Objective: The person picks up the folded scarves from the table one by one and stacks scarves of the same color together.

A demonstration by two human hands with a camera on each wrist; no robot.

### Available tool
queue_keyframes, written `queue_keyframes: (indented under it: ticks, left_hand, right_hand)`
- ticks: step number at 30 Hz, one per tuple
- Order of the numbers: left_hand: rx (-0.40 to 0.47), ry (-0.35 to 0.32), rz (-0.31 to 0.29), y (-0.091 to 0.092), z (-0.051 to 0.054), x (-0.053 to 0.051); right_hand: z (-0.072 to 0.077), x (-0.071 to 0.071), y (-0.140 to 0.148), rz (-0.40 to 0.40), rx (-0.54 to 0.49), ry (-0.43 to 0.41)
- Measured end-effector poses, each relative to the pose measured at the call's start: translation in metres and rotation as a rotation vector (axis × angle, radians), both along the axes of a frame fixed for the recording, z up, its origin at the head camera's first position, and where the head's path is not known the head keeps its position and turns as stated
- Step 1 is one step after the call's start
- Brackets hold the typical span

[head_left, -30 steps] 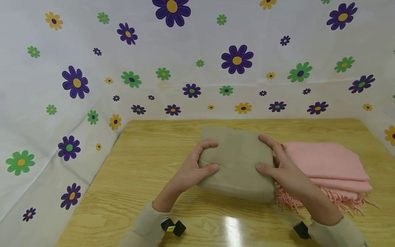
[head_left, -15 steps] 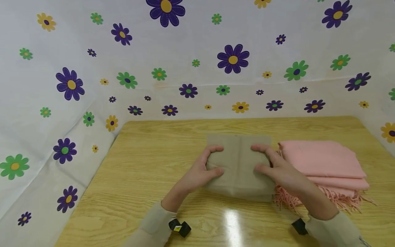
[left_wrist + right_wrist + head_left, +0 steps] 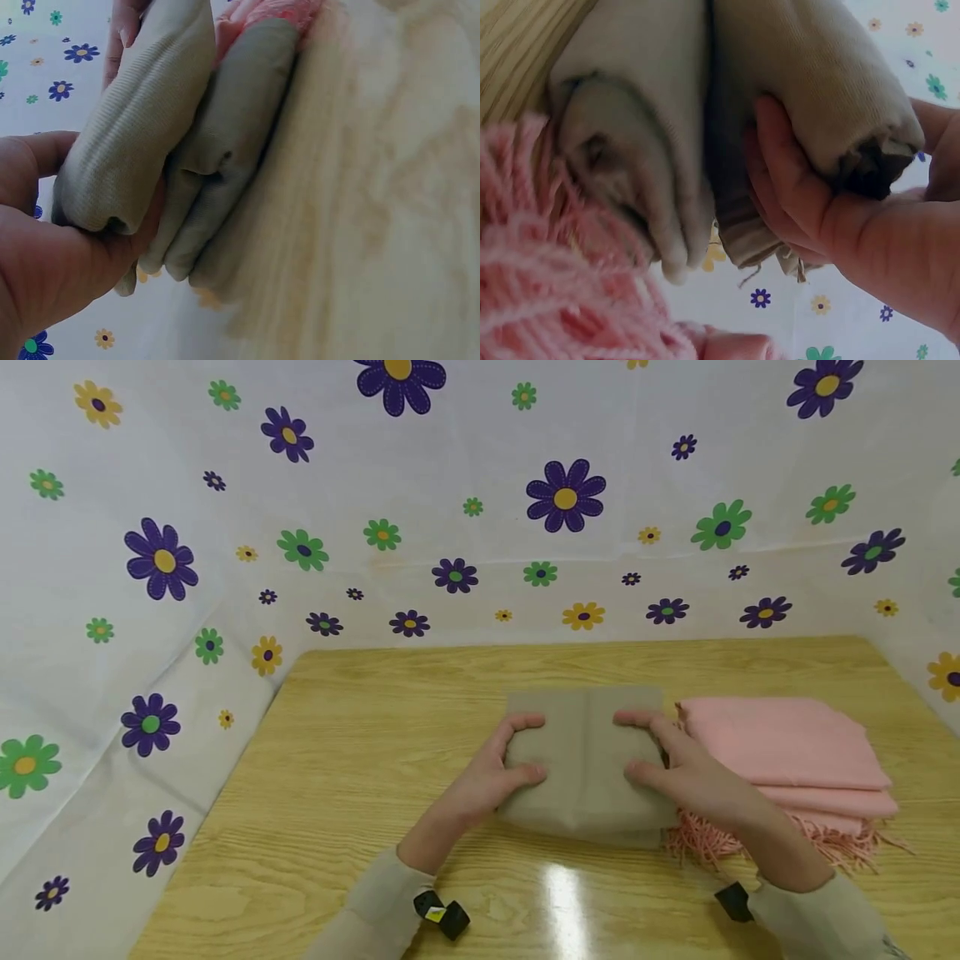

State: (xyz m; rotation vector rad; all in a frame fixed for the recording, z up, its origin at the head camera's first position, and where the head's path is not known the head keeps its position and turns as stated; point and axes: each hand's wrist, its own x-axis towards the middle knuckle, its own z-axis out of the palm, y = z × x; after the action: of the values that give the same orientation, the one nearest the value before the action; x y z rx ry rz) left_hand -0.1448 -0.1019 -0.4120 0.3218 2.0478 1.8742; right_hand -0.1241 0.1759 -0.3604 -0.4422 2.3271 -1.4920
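A folded khaki cloth bundle is held level over the wooden table in the head view. My left hand grips its left side, thumb on top and the other fingers reaching underneath. At the opposite side my right hand holds it the same way. The left wrist view shows the gripped thick fold above a second khaki fold on the table. From the right wrist, the held fold and the lower one appear slightly apart. Whether the two folds are one piece I cannot tell.
Just right of the khaki bundle lies a folded pink fringed shawl, its tassels close to my right hand. A white floral sheet hangs behind the table and along its sides. Black wrist cameras sit on both sleeves.
The khaki bundle has come down and straightened from a tilt, both hands moving with it. A khaki layer shows beyond its far edge. Over the last half second it barely moves.
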Motion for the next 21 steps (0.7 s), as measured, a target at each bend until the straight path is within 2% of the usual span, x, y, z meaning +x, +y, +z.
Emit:
queue_keyframes:
  ticks: [6,12,15,17,21]
  left_hand:
    - [-0.022,0.001,0.007,0.002,-0.002,-0.001]
    - [-0.03,0.05,-0.023,0.006,-0.001,-0.004]
    - [-0.025,0.057,-0.027,0.008,-0.006,-0.005]
    - [-0.028,0.07,-0.029,0.008,-0.01,-0.006]
    - [-0.06,0.114,-0.047,0.008,-0.009,-0.007]
  right_hand:
    - [-0.001,0.0,0.0,0.022,0.051,0.059]
    - [0.003,0.0,0.003,0.008,0.078,0.096]
    - [0.0,-0.002,0.005,0.044,0.145,0.13]
    - [-0.002,-0.003,0.005,0.076,0.203,0.183]
    - [-0.007,-0.004,0.004,0.114,0.317,0.277]
